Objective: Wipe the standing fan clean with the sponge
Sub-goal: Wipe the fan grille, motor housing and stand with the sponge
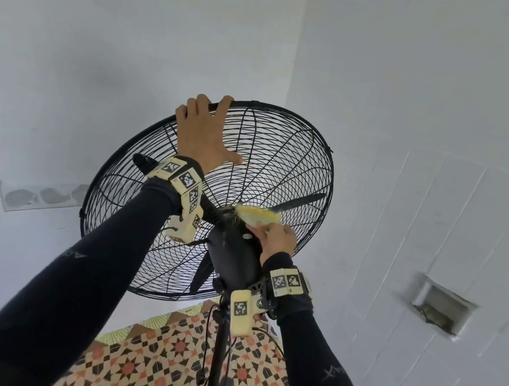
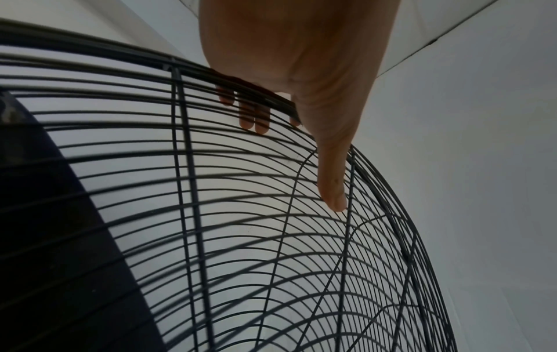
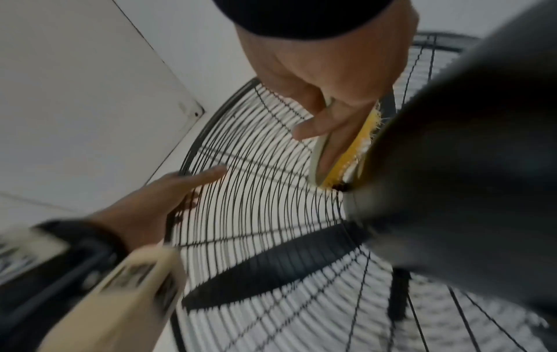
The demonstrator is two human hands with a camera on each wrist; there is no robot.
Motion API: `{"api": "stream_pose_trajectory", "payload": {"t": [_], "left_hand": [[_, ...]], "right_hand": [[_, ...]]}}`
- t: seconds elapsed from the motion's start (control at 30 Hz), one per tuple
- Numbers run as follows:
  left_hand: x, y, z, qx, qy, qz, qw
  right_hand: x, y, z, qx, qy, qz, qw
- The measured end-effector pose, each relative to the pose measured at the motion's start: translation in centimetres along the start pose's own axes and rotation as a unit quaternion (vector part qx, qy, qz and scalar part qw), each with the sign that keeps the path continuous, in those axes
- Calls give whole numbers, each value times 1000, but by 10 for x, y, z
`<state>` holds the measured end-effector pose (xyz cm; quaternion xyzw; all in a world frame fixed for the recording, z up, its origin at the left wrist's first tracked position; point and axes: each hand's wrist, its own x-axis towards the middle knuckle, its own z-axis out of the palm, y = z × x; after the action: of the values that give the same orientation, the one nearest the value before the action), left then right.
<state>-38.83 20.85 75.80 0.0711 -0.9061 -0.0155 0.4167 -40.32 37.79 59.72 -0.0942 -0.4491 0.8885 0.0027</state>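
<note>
Black fan stand [image 1: 219, 344] upright on patterned tile floor [image 1: 144, 367]

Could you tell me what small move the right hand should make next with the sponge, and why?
Probably slide the yellow sponge down the black motor housing. The right hand holds it at the housing's top, by the black wire grille, while the left hand grips the rim, steadying the fan.

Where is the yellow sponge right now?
In the head view, the yellow sponge sits right of centre, held in the right hand against the top of the fan's black motor housing, behind the wire grille.
</note>
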Motion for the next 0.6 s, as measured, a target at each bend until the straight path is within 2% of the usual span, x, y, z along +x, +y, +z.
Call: {"api": "stream_pose_trajectory", "payload": {"t": [0.1, 0.17, 0.27, 0.37, 0.43, 0.6], "left_hand": [[1, 1, -1, -2, -7, -5, 1000], [0, -2, -1, -2, -4, -4, 1000], [-3, -4, 0, 4, 9, 2, 1000], [-1, 0, -1, 9, 5, -2, 1000], [0, 1, -1, 11, 2, -6, 1000], [-1, 2, 0, 27, 1, -14, 1000]], "right_hand": [[-16, -5, 1, -68, -85, 23, 994], [-11, -17, -4, -150, -105, -6, 983], [-5, -58, -7, -289, -13, -139, 947], [-18, -113, 2, -264, 44, -285, 920], [-25, -141, 19, -225, 24, -365, 903], [-27, -189, 89, -283, -89, -498, 815]]}}
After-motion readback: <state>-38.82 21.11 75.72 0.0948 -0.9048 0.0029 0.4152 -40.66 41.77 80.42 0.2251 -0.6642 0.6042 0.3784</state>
